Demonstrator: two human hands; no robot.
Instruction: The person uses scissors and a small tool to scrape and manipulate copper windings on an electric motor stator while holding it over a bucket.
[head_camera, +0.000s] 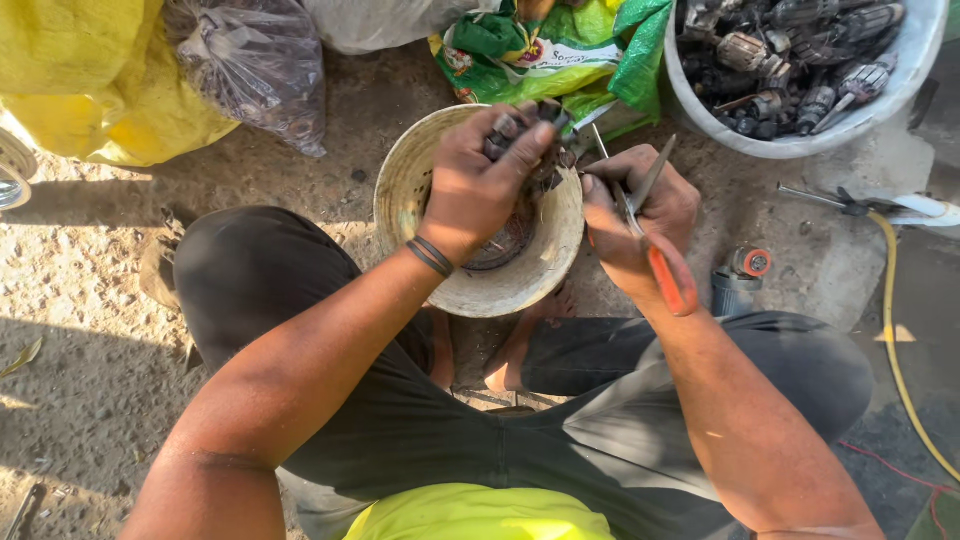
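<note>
My left hand (480, 175) grips a dark, greasy motor armature (520, 125) over a woven straw-coloured basket (410, 180) that stands between my knees. My right hand (640, 215) holds pliers with red-orange handles (668, 275); their metal jaws (650, 175) point up toward the armature. Both hands meet above the basket's far rim. A black band sits on my left wrist. What lies in the basket is mostly hidden by my hands.
A grey tub (900, 80) full of several dark armatures stands at the top right. Yellow sacks (90, 80), a clear plastic bag (255, 65) and a green bag (560, 45) lie at the back. A yellow hose (890, 330) and a small grey-orange cylinder (740, 280) are on the right.
</note>
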